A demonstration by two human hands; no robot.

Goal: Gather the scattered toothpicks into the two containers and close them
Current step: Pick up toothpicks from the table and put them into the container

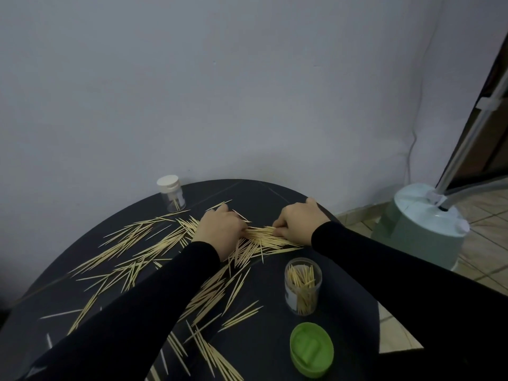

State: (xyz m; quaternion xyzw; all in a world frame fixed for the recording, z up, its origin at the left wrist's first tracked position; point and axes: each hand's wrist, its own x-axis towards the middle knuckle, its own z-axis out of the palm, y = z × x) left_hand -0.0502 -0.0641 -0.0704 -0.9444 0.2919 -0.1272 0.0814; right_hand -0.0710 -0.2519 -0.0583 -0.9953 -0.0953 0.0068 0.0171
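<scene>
On the dark table (275,350), both hands' grips clench pale, slender toothpicks (264,235).

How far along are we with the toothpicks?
Early. Done: the open jar is partly filled; the capped jar holds only a few. In hand: left hand and right hand bunch a toothpick bundle. Left: most toothpicks cover the table; the green lid lies off.
</scene>
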